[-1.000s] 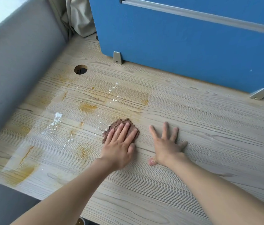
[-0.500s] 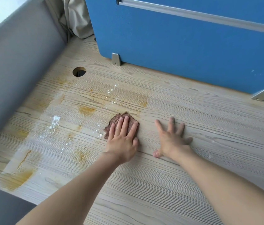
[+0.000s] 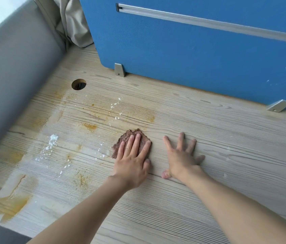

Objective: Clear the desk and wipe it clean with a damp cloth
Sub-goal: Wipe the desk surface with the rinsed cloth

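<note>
The small brown textured cloth (image 3: 127, 137) lies flat on the pale wood-grain table (image 3: 217, 138), pressed under the straight fingers of the left hand (image 3: 131, 163). The right hand (image 3: 181, 159) rests flat and empty just right of the cloth. Orange-yellow stains (image 3: 89, 126) and white powder crumbs (image 3: 52, 140) lie left of the cloth, so the next stroke probably runs leftward.

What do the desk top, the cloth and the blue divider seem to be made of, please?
The desk top looks like matt wood-grain laminate, given its even grain lines. The cloth looks like brown terry or microfibre: fuzzy nap. The blue divider seems fabric-covered, finely textured.
</note>
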The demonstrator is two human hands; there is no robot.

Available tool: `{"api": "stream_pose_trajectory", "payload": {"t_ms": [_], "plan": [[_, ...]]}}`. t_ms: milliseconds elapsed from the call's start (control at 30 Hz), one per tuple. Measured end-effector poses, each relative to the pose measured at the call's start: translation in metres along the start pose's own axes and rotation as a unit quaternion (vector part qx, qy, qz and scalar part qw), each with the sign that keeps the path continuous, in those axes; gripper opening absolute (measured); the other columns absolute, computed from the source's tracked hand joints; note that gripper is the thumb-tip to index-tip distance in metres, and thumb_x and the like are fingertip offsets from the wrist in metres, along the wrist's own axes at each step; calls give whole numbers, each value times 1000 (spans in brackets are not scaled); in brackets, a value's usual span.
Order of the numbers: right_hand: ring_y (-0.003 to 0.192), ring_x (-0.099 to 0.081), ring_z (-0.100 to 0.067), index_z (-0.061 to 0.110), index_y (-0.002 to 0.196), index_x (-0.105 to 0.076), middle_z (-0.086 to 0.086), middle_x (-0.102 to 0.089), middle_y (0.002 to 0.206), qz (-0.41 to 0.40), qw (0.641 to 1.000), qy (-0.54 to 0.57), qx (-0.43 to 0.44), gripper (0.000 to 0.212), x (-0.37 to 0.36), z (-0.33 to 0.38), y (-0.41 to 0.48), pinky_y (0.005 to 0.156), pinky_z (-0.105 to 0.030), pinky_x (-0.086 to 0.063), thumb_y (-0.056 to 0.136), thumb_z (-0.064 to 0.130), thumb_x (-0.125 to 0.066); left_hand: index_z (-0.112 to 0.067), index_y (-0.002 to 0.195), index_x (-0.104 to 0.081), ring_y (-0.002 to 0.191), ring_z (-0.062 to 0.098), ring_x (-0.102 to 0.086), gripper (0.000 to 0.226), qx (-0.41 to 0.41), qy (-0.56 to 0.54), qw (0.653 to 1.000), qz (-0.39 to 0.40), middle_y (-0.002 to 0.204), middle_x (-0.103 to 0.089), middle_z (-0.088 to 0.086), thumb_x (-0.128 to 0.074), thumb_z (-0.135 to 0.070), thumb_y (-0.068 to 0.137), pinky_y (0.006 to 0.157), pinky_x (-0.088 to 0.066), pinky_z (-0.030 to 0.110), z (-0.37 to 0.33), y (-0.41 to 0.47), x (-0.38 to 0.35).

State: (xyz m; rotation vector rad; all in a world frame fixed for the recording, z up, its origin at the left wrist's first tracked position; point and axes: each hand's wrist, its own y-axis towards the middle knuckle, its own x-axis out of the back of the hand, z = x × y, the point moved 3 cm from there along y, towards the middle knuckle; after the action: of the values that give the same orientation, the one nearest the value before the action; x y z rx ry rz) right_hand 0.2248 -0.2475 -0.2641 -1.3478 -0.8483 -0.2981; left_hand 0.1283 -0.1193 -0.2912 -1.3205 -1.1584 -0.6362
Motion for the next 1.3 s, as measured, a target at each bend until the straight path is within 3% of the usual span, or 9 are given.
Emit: {"api": "stream_pose_trajectory", "payload": {"t_ms": [167,300,367,467,533,633,867,1033,1300], "plan": [[144,27,-52,49,150,24,-10,42,156,2,1000,3,0,135,0,-1,1,105,-81,-18,71,49,-86,-41,153,19,145,13,31,73,3,-20,1000,-15,159,31,-4,14,-53,81,120,19,39,10,13,8],[145,25,-52,50,149,24,-9,41,157,-4,1000,-9,0,135,-2,-2,1,105,-80,-19,70,52,-86,-39,154,17,148,18,28,61,47,-22,999,-14,161,29,1,-11,-48,101,120,17,43,4,24,11],[146,16,-53,50,150,19,-12,32,160,-10,1000,-27,7,134,2,-2,1,106,-76,-23,67,57,-86,-38,153,19,146,19,32,61,20,-10,1000,-1,160,32,1,-11,-47,102,120,18,43,-1,15,9],[144,-6,-48,48,150,-5,-12,5,160,-45,998,-34,18,119,22,-5,6,108,-66,-31,63,62,-86,-42,152,20,141,12,34,63,-6,-8,1000,7,159,32,-3,3,-53,93,119,19,39,7,14,11],[148,8,-48,47,152,5,-11,19,162,-34,999,-14,7,127,33,-8,15,108,-74,-24,64,60,-86,-44,152,17,143,10,31,63,4,-18,1000,0,161,28,-4,5,-54,91,120,17,38,11,26,16],[146,23,-50,46,151,24,-10,39,158,-14,1000,1,-6,140,33,-7,24,105,-80,-18,66,54,-87,-42,154,15,148,16,27,59,48,-32,998,-12,162,27,-2,-12,-49,102,121,15,42,9,40,18],[145,24,-50,47,150,24,-12,40,156,-10,1000,8,-6,139,32,-6,27,105,-80,-19,67,51,-88,-42,152,22,142,14,36,73,-13,-6,1000,4,158,35,-2,16,-56,80,117,22,39,4,29,15],[145,26,-50,49,149,26,-12,42,156,-6,1000,14,-9,142,30,-7,30,104,-82,-17,66,49,-89,-41,155,14,148,17,28,60,36,-28,999,-14,161,29,0,-13,-48,102,121,16,43,4,59,28],[144,26,-51,48,148,27,-13,43,155,3,1000,13,-7,142,33,-6,32,105,-81,-17,66,50,-89,-45,149,23,146,15,31,71,-22,0,1000,-17,160,31,-2,15,-54,80,119,19,40,0,51,19]]}}
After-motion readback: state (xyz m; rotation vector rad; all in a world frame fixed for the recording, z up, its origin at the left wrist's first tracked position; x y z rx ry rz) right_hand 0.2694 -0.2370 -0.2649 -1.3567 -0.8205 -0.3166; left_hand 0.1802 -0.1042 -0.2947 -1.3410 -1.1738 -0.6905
